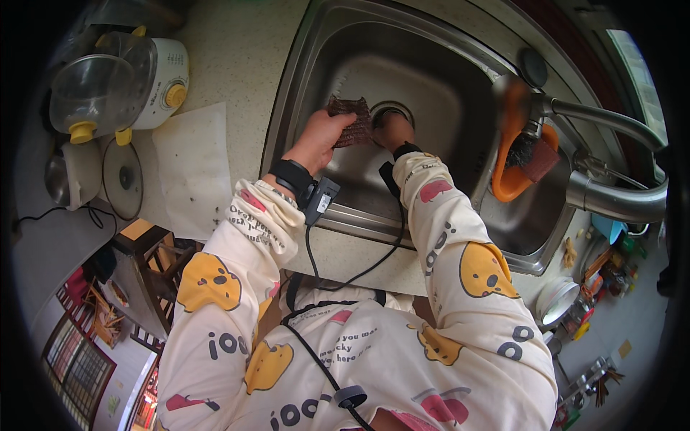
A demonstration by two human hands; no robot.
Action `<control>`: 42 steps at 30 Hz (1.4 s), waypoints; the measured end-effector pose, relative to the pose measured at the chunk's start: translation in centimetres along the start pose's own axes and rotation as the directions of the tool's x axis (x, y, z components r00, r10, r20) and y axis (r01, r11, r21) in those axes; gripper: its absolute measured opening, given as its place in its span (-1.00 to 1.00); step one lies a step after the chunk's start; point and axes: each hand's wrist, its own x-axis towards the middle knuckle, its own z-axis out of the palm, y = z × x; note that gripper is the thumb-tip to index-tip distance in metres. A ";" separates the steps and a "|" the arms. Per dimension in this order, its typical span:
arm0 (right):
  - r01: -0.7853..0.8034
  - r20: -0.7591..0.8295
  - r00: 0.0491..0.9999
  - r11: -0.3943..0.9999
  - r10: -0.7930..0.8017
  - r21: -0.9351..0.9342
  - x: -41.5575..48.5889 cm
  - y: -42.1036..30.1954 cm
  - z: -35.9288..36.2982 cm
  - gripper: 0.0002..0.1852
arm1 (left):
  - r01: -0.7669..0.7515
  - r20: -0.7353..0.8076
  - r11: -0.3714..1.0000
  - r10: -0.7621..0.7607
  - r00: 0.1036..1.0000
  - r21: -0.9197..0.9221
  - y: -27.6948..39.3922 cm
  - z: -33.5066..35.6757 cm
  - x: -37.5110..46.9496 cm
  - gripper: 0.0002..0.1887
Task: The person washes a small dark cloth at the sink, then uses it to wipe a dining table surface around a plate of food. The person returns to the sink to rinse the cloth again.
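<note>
My left hand (319,134) grips a dark reddish-brown mesh scouring cloth (350,125) between thumb and fingers, over the floor of a stainless-steel sink basin (426,89). Beside it, my right hand (394,131) reaches down into the round drain opening (412,110). Its fingertips are hidden there, so whether they hold anything does not show. The cloth's right edge lies close to the drain rim. Both wrists wear black bands, and a small black device (323,200) with a cable is at the left one.
An orange caddy (504,183) holding a steel-wool scrubber (520,151) and a reddish sponge (542,160) hangs at the basin divider. A metal faucet (609,116) arches at right. Left on the counter are a white-and-yellow appliance (170,70), a glass lid (123,178) and a white sheet (191,167).
</note>
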 end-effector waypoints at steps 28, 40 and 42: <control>0.626 -0.495 0.638 0.771 -0.590 -0.112 -12.3 -8.3 -19.1 -0.94 | 0.312 0.545 0.846 -0.030 0.838 -0.433 2.0 4.6 -3.5 -0.59; 0.652 -0.497 0.565 0.725 -0.659 -0.220 -17.4 -11.5 -20.9 -0.90 | 0.304 0.536 0.773 0.055 0.842 -0.557 3.5 5.3 -9.3 -0.45; 0.672 -0.487 0.558 0.710 -0.672 -0.210 -18.2 -12.3 -21.0 -0.89 | 0.312 0.546 0.760 0.066 0.835 -0.570 3.6 4.7 -10.5 -0.54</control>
